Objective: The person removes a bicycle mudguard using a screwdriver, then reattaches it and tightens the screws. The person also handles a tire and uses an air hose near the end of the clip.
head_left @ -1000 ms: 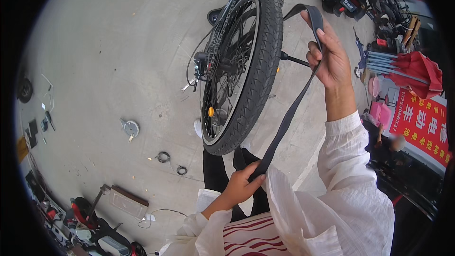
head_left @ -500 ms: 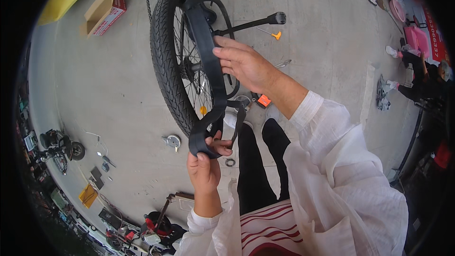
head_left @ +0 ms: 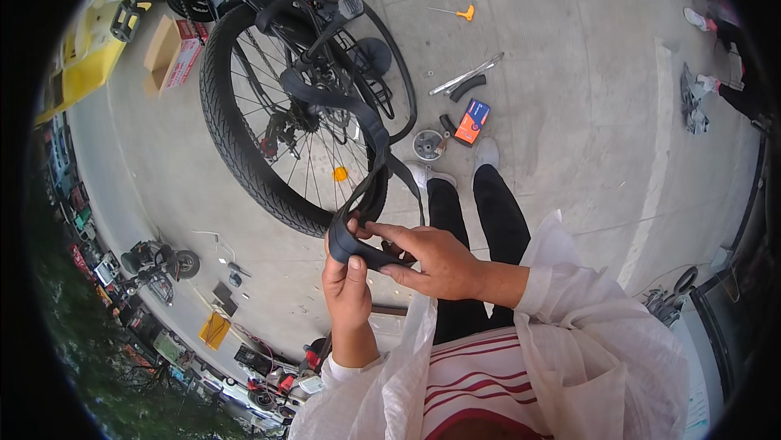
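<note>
A limp, flat black inner tube (head_left: pixel 370 118) hangs in loops from my hands, in front of the bicycle's rear wheel (head_left: pixel 244 183). My left hand (head_left: pixel 348 297) is closed round a folded bend of it, thumb on the near side. My right hand (head_left: pixel 439 262) pinches the same bend from the right, its fingers and thumb at the band's end of the fold. The part between the right fingertips is partly hidden. The tube's far loops overlap the wheel and frame, so where they end is hard to make out.
On the concrete lie an orange-handled hex key (head_left: pixel 465 13), silver levers (head_left: pixel 468 74), a blue-and-orange box (head_left: pixel 473 122) and a round metal dish (head_left: pixel 428 145) near my shoes. An open carton (head_left: pixel 172 53) stands far left. A person's legs (head_left: pixel 736 82) show at the right.
My right hand has come down from the upper stretch of the tube to the bend at my left hand. The view has shifted, and the tube's upper part has sagged.
</note>
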Demonstrator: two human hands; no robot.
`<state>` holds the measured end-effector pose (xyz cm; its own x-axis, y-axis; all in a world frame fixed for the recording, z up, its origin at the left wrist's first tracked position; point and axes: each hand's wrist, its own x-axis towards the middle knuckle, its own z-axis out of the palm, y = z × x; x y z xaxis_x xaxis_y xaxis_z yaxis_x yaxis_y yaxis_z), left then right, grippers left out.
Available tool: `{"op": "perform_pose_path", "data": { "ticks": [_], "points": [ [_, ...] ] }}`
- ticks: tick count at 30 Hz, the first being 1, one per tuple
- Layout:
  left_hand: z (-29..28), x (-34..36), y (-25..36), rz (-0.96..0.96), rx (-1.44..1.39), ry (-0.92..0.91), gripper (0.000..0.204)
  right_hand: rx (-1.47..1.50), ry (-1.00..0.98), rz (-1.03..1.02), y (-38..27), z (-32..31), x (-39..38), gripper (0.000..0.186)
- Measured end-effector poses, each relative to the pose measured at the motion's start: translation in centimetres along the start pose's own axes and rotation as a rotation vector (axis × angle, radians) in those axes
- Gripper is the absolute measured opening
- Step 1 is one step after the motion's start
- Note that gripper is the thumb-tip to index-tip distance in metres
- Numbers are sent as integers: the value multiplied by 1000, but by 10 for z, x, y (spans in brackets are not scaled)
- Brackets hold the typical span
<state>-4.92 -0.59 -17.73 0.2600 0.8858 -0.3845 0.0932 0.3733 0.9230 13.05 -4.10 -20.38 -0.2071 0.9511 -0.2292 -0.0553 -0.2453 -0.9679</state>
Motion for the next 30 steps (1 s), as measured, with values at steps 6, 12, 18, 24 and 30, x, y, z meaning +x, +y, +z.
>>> {"op": "perform_pose_path", "data": {
  "ticks": [6, 12, 18, 24, 30],
  "points": [
    [12, 6, -3, 89, 378, -44, 25, 49, -68, 156, 15, -7, -30, 30],
    [27, 20, -9, -62, 545, -194, 23, -56, -15, 177, 39, -20, -45, 26],
    [28, -2, -67, -582, 89, -56, 27, -187, -102, 222, 86, -30, -55, 21],
    [28, -10, -87, -632, -488, -11, 53, 21, -243, 170, 84, -17, -56, 16],
    [11, -3, -85, -595, -763, -27, 65, 132, -395, 86, 71, 0, -52, 17]
  ]
}}
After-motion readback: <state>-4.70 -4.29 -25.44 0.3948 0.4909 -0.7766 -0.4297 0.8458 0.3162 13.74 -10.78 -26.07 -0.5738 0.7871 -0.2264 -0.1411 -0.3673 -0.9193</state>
